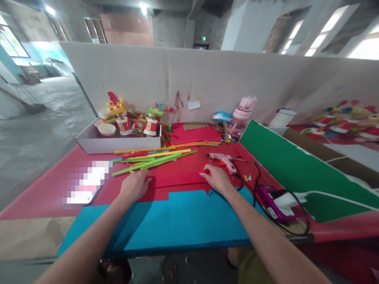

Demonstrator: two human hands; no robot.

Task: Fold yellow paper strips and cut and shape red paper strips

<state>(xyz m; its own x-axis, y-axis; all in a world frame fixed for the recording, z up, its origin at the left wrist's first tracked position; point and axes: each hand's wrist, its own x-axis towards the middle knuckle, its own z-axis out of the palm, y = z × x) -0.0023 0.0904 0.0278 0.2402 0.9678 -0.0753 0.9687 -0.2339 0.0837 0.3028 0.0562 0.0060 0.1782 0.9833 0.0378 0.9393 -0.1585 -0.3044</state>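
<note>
A strip of red paper (177,179) stretches between my hands, low over the red tabletop. My left hand (134,186) has its fingers closed at the left end of the paper, and my right hand (218,178) pinches the right end between thumb and fingers. Below the strip, a blue sheet (183,221) covers the table's near edge. Just beyond my hands lie several green and yellow paper strips (160,161). A pink glue gun (226,162) rests close behind my right hand.
At the back left, a white box (118,145) holds paper cups and cup figures. A lit phone (89,183), blurred out, lies left. To the right are a purple power strip (278,205) with cables and a green board (299,169). A pink tumbler (241,114) stands behind.
</note>
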